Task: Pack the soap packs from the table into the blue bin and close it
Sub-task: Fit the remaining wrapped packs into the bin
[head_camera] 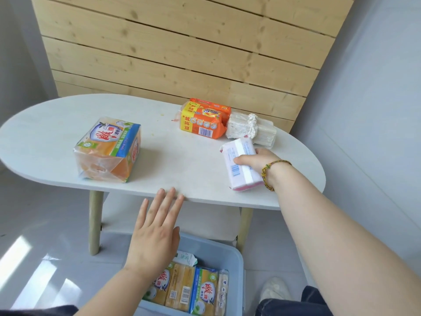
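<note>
The right hand [255, 163], in the right middle of the frame, grasps a pink and white soap pack [239, 169] from its side, the thumb across the white face near a small barcode; whether the pack rests on the white oval table [170, 160] or is a little lifted, I cannot tell. A braided bracelet [268, 172] is on this wrist. The left hand [157, 233] is released, with fingers straight and slightly spread, at the lower centre of the frame; its fingertips lie over the front edge of the table in the picture. Under it, at the bottom centre, the blue bin [230, 254] stands on the floor with its top open, and several yellow soap packs [189, 290] with blue and green labels stand upright in it, side by side. On the table, left of centre, lies a big yellow-orange pack [109, 149] in clear wrap with a red and blue shield logo. In the upper right part of the table an orange pack [202, 119] with a barcode touches a whitish pack [250, 131] wrapped in clear film, which lies just behind the pink one.
</note>
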The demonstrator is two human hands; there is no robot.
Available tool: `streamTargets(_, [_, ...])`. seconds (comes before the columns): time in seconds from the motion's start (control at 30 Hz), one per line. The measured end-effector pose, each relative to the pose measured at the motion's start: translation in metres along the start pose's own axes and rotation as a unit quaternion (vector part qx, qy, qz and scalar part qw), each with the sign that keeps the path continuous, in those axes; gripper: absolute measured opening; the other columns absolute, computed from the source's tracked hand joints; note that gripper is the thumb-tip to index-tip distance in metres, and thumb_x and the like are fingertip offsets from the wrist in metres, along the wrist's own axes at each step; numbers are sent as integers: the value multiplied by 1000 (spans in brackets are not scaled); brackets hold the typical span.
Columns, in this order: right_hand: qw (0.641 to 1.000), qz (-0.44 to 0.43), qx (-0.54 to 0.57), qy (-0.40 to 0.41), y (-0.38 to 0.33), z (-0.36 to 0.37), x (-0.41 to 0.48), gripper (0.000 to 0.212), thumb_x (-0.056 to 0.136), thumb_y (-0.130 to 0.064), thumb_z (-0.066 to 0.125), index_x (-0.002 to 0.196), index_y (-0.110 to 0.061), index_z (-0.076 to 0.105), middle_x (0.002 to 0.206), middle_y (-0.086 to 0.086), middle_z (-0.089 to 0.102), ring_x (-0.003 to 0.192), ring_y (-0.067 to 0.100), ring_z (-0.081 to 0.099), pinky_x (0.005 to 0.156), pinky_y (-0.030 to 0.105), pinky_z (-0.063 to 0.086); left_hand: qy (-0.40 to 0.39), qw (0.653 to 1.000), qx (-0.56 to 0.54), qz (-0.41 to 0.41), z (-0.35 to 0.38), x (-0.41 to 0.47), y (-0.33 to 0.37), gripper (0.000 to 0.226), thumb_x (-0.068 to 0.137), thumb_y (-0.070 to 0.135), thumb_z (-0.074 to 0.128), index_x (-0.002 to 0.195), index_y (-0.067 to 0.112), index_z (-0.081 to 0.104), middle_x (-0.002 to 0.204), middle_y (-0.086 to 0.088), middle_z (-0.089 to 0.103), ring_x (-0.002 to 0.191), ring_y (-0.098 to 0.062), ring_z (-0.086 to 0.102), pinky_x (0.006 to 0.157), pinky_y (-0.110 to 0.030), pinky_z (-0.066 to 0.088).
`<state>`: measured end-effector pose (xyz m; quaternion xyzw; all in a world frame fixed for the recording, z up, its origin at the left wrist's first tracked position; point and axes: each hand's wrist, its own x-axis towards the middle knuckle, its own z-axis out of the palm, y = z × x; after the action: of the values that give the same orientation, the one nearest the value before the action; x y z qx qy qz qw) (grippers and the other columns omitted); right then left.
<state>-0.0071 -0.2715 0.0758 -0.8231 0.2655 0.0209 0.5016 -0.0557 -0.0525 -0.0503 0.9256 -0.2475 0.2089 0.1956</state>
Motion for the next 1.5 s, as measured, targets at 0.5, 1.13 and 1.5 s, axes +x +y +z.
streamTargets(0.5, [973, -116, -141, -143, 119, 45, -72, 37, 68, -1, 74, 99, -14, 58, 101, 5, 67, 90, 16, 61, 78, 23, 48, -359, 914, 14, -187, 86, -69, -57, 63, 97, 33, 31, 145, 19, -7, 157, -2, -7, 144, -20, -7, 118, -37, -1])
streamTargets(1.13, [767, -113, -631, -7, 210, 162, 13, 45, 47, -17, 82, 87, -3, 69, 81, 15, 69, 72, 25, 67, 56, 27, 53, -423, 879, 67, -209, 129, -91, -65, 64, 97, 36, 25, 144, 16, -12, 153, -8, -26, 142, -26, -17, 118, -40, -3])
streamTargets(1.5, [782, -120, -611, -15, 242, 187, 17, 50, 2, -19, 83, 49, -13, 69, 42, 1, 59, 35, 15, 54, 30, 16, 39, -416, 882, 73, -207, 132, -91, -65, 61, 97, 40, 22, 145, 18, -9, 153, -8, -24, 142, -26, -16, 118, -40, -2])
